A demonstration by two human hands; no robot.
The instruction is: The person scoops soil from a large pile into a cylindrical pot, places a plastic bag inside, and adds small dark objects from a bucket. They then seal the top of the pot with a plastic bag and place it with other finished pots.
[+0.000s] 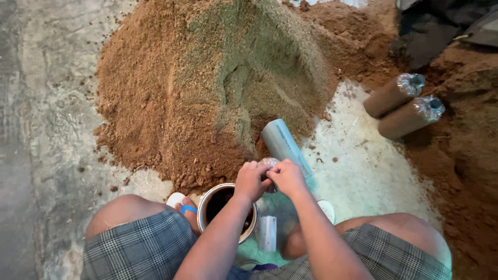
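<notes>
A: Nearest the camera, what's there?

B: Bare knees and plaid shorts (140,243) along the bottom edge, with a round tin can (226,210) between them, dark inside, pale at the rim. Just right of it stands a small white cylinder (267,233).

A: And the hands?

B: Both forearms reach up from the bottom centre and meet. The left hand (251,180) and right hand (287,176) each have their grip pinched on the crinkled clear plastic neck of a bag (268,164), just below centre frame, fingers curled, knuckles up.

A: Beyond that?

B: A smooth grey-blue pipe (284,144) slants up to the left, its far end against a big mound of reddish-brown sawdust (171,98), coarse and crumbly, greenish at the crest. At the upper right lie two packed brown cylinders (399,106) side by side, with gathered plastic tops. The concrete floor (46,103) is rough and grey at the left.
</notes>
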